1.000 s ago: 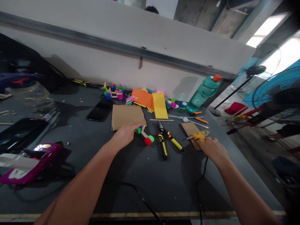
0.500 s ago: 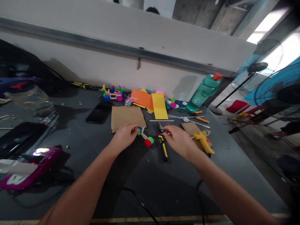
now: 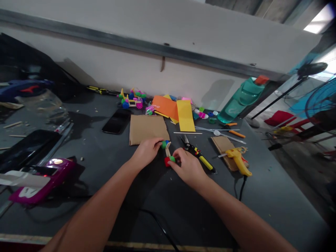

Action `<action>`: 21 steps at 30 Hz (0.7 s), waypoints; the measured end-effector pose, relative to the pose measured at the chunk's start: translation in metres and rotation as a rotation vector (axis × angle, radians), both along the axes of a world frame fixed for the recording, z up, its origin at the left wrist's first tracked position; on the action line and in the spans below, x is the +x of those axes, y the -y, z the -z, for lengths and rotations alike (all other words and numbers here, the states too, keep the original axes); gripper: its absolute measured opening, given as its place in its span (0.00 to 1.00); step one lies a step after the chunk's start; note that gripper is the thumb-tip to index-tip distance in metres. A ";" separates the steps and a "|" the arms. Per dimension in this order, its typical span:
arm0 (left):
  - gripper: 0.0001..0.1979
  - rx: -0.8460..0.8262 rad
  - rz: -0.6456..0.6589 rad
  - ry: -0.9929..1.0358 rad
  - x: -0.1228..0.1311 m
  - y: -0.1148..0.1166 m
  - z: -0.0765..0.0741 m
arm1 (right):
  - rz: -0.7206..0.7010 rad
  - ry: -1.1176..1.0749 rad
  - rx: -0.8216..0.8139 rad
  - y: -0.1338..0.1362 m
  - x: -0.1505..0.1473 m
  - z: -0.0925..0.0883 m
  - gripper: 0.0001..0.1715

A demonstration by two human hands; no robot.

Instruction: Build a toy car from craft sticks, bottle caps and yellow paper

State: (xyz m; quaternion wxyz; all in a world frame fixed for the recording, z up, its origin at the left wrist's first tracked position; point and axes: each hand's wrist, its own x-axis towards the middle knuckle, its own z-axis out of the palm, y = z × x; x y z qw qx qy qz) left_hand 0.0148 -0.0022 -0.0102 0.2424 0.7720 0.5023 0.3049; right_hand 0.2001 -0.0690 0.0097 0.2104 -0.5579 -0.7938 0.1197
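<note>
Axle: a wooden stick axle [image 3: 167, 151] is sitting between both hands, coloured wheels at each end.
Left hand [image 3: 146, 152]: is half-closed, pinching the green upper end.
Right hand [image 3: 187, 166]: is half-closed, gripping the red lower end.
Nearby: one cardboard sheet [image 3: 148, 129], one pair of snips [image 3: 196, 154], one glue gun [image 3: 237, 159].

I've got plain matt wood on the craft-stick toy [image 3: 167, 151], glossy plastic on its bottle-cap wheels [image 3: 167, 161]. Over to the cardboard sheet [image 3: 147, 129]: matt brown, fibrous. The snips [image 3: 194, 151] show bare metal blades, shiny plastic grips. Glue gun [image 3: 237, 157], smooth glossy yellow plastic. Teal plastic bottle [image 3: 240, 101], translucent and shiny. The bench top [image 3: 262, 196] reads matt.
</note>
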 end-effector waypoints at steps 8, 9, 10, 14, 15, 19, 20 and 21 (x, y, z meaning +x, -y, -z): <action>0.17 0.058 0.053 -0.076 0.000 0.004 -0.004 | -0.027 -0.030 0.044 0.003 0.004 0.006 0.09; 0.18 0.069 0.053 -0.078 0.000 0.005 -0.005 | -0.025 -0.032 0.047 0.002 0.004 0.007 0.09; 0.18 0.078 0.051 -0.081 -0.001 0.005 -0.006 | -0.021 -0.034 0.052 0.002 0.005 0.007 0.09; 0.19 0.080 0.051 -0.095 -0.002 0.006 -0.006 | -0.013 -0.020 0.092 0.000 0.008 0.005 0.08; 0.19 0.073 0.044 -0.090 -0.002 0.005 -0.005 | -0.016 -0.015 0.107 -0.001 0.009 0.003 0.08; 0.15 -0.069 -0.061 0.220 0.001 0.004 -0.010 | -0.002 -0.001 0.178 -0.007 0.017 0.000 0.06; 0.15 -0.146 -0.086 0.391 0.001 0.004 -0.014 | 0.013 0.000 0.191 -0.009 0.019 0.000 0.08; 0.15 -0.234 -0.100 0.582 0.001 0.005 -0.019 | 0.030 -0.001 0.200 -0.011 0.022 0.000 0.10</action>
